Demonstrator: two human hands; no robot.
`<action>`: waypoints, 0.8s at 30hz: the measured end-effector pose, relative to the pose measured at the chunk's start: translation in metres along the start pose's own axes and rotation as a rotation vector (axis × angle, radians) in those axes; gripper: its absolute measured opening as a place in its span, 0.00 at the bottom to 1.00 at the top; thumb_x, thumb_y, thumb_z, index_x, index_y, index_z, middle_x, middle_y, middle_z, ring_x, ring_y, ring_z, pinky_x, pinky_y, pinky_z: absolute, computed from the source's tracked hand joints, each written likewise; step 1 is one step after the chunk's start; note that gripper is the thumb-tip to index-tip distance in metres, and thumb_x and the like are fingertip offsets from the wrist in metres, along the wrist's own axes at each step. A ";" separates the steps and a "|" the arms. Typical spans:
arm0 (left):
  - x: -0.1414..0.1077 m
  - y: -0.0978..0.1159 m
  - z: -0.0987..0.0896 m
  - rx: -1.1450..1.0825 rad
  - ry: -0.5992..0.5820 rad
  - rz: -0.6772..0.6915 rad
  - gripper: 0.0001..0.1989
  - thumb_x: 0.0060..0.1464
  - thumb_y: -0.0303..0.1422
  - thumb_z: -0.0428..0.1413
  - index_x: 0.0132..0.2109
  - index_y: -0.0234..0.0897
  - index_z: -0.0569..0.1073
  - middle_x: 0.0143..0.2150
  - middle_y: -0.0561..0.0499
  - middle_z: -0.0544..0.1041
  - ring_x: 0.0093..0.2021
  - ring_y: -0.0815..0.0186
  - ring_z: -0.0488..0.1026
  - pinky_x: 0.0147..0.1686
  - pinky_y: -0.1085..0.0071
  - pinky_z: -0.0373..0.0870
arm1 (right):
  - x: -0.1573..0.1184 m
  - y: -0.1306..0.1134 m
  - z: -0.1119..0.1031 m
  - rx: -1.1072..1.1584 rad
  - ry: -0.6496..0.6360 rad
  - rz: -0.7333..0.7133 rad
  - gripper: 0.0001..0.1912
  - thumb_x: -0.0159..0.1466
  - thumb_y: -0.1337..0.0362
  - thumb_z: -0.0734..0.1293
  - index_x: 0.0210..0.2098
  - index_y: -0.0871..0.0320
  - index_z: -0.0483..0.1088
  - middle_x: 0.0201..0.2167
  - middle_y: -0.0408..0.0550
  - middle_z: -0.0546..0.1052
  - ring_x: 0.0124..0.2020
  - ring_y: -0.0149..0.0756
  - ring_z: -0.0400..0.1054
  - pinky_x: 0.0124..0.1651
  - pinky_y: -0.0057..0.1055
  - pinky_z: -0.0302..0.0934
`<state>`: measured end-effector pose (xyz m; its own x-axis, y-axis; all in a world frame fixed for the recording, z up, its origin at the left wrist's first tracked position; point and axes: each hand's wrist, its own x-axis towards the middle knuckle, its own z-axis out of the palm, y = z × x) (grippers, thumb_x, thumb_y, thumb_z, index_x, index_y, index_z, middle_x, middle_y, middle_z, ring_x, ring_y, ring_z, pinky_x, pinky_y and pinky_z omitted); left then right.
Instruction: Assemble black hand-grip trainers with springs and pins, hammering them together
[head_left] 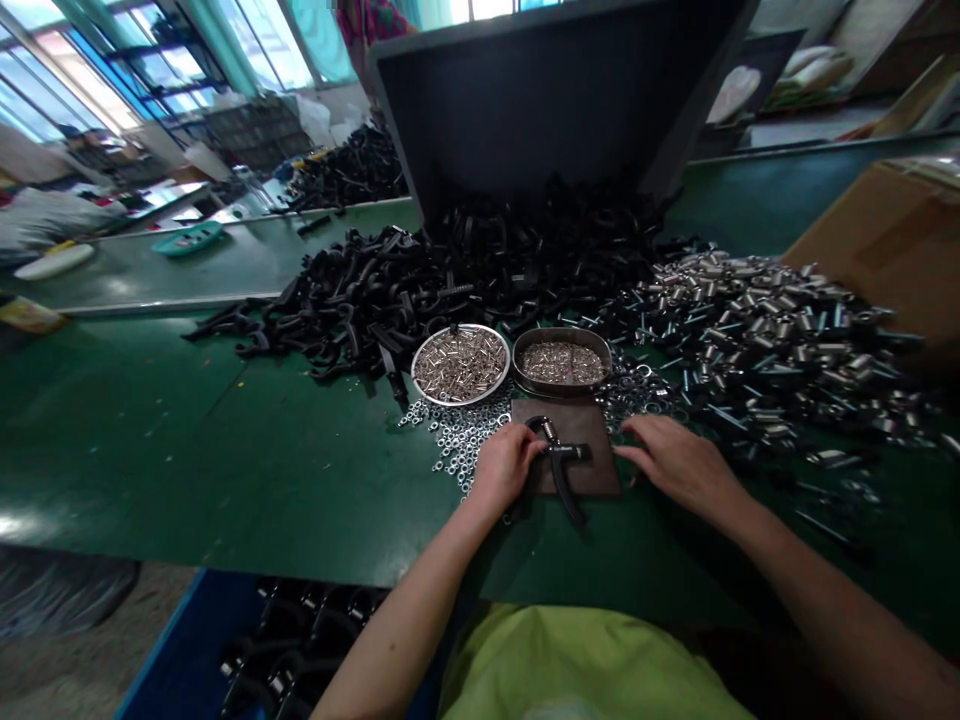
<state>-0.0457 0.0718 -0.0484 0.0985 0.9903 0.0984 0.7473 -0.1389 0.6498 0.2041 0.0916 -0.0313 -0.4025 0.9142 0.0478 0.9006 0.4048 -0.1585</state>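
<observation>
On a brown square pad (600, 478) lies a black hand grip strengthener (561, 462) with a metal spring at its top. My left hand (508, 462) pinches its left side between thumb and fingers. To the right of the pad, my right hand (667, 455) has its thumb and fingers apart, and I see nothing between them. Just beyond the pad stand a round dish of small metal pins (461, 366) and an oval tin of tiny metal parts (562, 362). Loose nuts (461, 440) are scattered beside my left hand.
A heap of black plastic handles (360, 300) spills from a tipped dark bin (547, 100). Springs and bolts (772, 330) pile up at right, before a cardboard box (885, 240). A blue crate (169, 650) with black grips sits below the green table's (225, 460) edge.
</observation>
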 end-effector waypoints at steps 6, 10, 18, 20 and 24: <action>0.005 0.001 0.000 0.060 -0.015 0.007 0.06 0.57 0.34 0.54 0.32 0.37 0.71 0.32 0.52 0.73 0.33 0.67 0.69 0.34 0.73 0.62 | -0.076 0.058 0.025 0.031 -0.033 0.274 0.15 0.59 0.50 0.60 0.32 0.55 0.65 0.32 0.53 0.73 0.36 0.45 0.69 0.34 0.38 0.62; 0.003 0.006 0.001 0.291 -0.049 0.093 0.08 0.59 0.35 0.50 0.36 0.38 0.71 0.36 0.49 0.73 0.36 0.65 0.70 0.35 0.72 0.62 | -0.069 0.040 0.014 0.184 -0.026 0.381 0.15 0.60 0.52 0.58 0.38 0.55 0.66 0.36 0.54 0.76 0.34 0.46 0.72 0.33 0.39 0.63; 0.001 0.013 0.004 0.454 -0.099 0.229 0.10 0.61 0.37 0.46 0.39 0.39 0.71 0.38 0.48 0.74 0.38 0.64 0.70 0.33 0.71 0.63 | 0.010 -0.049 -0.019 0.564 0.077 0.031 0.19 0.66 0.62 0.52 0.54 0.55 0.63 0.49 0.52 0.75 0.47 0.40 0.70 0.47 0.37 0.64; 0.001 0.013 0.003 0.418 -0.089 0.213 0.10 0.61 0.37 0.47 0.38 0.39 0.71 0.37 0.48 0.74 0.38 0.63 0.70 0.33 0.71 0.64 | 0.020 -0.051 -0.012 0.570 0.023 0.009 0.18 0.65 0.63 0.53 0.52 0.55 0.64 0.50 0.52 0.74 0.49 0.41 0.69 0.51 0.40 0.62; -0.012 0.008 0.000 0.251 0.005 0.133 0.08 0.57 0.37 0.53 0.42 0.40 0.70 0.41 0.48 0.72 0.41 0.63 0.70 0.38 0.70 0.66 | 0.003 -0.033 0.000 0.778 -0.022 0.189 0.18 0.65 0.57 0.54 0.50 0.55 0.66 0.36 0.49 0.77 0.34 0.37 0.72 0.37 0.34 0.66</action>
<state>-0.0409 0.0590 -0.0441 0.2038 0.9635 0.1739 0.8677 -0.2600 0.4238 0.1731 0.0807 -0.0261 -0.2647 0.9620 -0.0669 0.5841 0.1047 -0.8049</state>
